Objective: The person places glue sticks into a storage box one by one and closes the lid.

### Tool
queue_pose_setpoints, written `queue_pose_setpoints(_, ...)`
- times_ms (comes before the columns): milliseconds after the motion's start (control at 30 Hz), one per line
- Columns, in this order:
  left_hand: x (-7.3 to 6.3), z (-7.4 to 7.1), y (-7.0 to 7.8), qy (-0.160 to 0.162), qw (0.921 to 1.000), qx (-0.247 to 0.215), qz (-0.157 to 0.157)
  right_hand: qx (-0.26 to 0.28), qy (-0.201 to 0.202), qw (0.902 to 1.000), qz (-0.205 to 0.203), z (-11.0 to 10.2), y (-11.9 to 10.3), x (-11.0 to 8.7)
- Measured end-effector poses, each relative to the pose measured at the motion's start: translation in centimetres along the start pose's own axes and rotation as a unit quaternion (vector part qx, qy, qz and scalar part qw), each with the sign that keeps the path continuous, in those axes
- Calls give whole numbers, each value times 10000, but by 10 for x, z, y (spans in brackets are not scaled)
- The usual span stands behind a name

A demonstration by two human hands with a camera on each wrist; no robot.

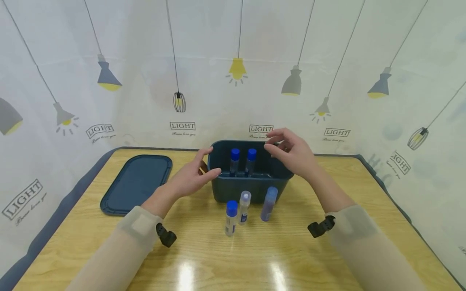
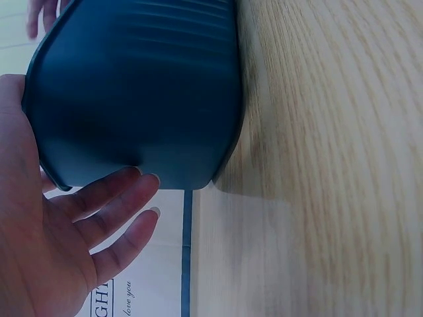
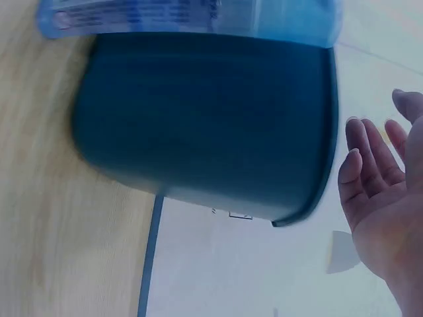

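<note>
A dark blue bin point(image 1: 244, 188) stands near the table's far edge. Inside, two slim clear tubes with blue caps point(image 1: 235, 154) stand side by side. At the bin's left end is my left hand point(image 1: 189, 176), thumb at the near rim, fingers extended along the outer end wall. Over the right end, my right hand point(image 1: 293, 151) is raised with loosely bent fingers and nothing in them; the right wrist view shows a gap to the rim. In front stand a blue-capped tube point(image 1: 231, 220), a clear-topped tube point(image 1: 244, 208) and a bluish-purple tube point(image 1: 269, 204).
A dark blue flat tray or lid point(image 1: 136, 184) with rounded corners lies on the wooden table point(image 1: 204, 258) left of the bin. A white cloth backdrop point(image 1: 204, 60) printed with lamps rises right behind the table and along both sides.
</note>
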State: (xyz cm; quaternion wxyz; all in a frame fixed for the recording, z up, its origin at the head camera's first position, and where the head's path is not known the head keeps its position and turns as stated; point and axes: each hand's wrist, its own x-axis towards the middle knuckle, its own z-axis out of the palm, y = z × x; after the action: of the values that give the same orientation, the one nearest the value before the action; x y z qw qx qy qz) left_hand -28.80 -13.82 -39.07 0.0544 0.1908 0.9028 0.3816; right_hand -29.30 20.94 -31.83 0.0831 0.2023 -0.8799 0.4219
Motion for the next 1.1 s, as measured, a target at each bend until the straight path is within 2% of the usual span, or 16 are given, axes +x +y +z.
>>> queue_pose_setpoints(233, 0, -1, 1, -21, 10000, -6, -62, 227, -176, 9995, -156, -12, -3, -43)
queue_pose_setpoints(533, 0, 0, 1, -46, 9999, -44, -101, 89, -550, 9979, -340, -15, -3, -86)
queue_pose_setpoints(800, 0, 0, 1, -37, 9999, -50, -89, 83, -1155, 9927, -343, -2, 12, -104)
queue_pose_setpoints(1100, 1, 0, 0, -24, 9999, -42, -90, 60, -1247, 9918, -261, 12, 25, -110)
